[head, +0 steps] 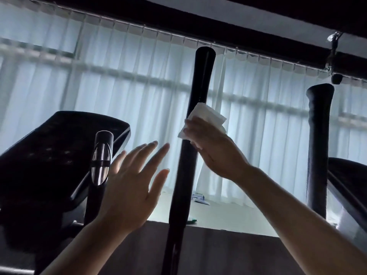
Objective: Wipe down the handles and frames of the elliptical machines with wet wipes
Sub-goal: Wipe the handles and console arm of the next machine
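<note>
The handle (pixel 190 135), a tall black padded bar of the elliptical machine, stands in the middle of the view, and the wet wipe (pixel 206 118) is pressed against its right side about halfway up. The right hand (pixel 214 149) holds this folded white wipe, with the fingers curled around it and around part of the bar, so the grip is closed on the wipe. The left hand (pixel 131 187) is open, its fingers straight and spread, and it hangs just beside the bar on the left without touching anything. I think the main risk is that the wipe covers only the right side, so the far and left sides stay dirty if the hand does not turn around the bar. The wipe can also slip out or bunch up, because only the fingers keep it and one corner stands free above them. The bar may swing when it is pushed, since the open hand does not steady it. Further out are a shorter handle (pixel 102 155), the dark console (pixel 49 147) and another padded bar (pixel 318 135) near the bright curtain (pixel 129 76).
</note>
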Tool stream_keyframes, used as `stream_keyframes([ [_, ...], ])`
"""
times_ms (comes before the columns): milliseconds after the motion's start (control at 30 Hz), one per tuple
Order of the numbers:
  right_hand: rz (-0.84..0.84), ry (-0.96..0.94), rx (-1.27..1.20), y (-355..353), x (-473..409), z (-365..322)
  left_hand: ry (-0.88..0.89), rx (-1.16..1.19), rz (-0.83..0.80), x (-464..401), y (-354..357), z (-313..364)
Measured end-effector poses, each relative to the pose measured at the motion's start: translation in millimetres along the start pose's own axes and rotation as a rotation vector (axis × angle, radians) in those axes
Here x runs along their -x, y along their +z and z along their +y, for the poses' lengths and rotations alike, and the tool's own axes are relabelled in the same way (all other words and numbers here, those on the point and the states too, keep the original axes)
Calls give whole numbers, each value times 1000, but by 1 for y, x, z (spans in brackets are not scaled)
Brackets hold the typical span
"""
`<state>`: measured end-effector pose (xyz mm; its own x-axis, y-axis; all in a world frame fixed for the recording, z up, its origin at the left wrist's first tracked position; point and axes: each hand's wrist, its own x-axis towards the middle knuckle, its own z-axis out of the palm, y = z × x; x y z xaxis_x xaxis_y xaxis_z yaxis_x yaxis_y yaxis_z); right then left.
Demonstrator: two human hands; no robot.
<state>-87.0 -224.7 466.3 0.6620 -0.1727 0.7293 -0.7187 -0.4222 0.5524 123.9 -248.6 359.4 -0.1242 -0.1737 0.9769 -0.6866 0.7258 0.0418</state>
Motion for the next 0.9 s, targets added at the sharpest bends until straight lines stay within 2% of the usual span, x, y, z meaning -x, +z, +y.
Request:
stream_keyframes([
  [67,54,28,43,-13,-23,12,14,-39,1,-1,-3,0],
  [200,30,99,-27,-11,-33,17,36,-90,34,4,-3,-2],
  [367,-30,166,-132,22,44,-30,62,-174,-9,33,1,-8],
  [533,-180,200,-301,55,118,-88,110,-312,-119,60,-5,-12],
  [567,-208,191,-309,56,129,-95,99,-333,-146,64,-7,-13],
  [667,-283,-40,-160,46,136,-87,36,-348,-213,75,-10,-23],
  [700,-304,-64,-114,39,123,-85,13,-331,-226,77,-11,-26],
  [733,-248,-65,-33,32,104,-80,-2,-313,-234,79,-11,-27],
  [833,40,100,-36,15,52,-55,5,-301,-207,78,-10,-21],
  [900,-73,101,-29,15,32,-52,28,-288,-157,73,-9,-14],
])
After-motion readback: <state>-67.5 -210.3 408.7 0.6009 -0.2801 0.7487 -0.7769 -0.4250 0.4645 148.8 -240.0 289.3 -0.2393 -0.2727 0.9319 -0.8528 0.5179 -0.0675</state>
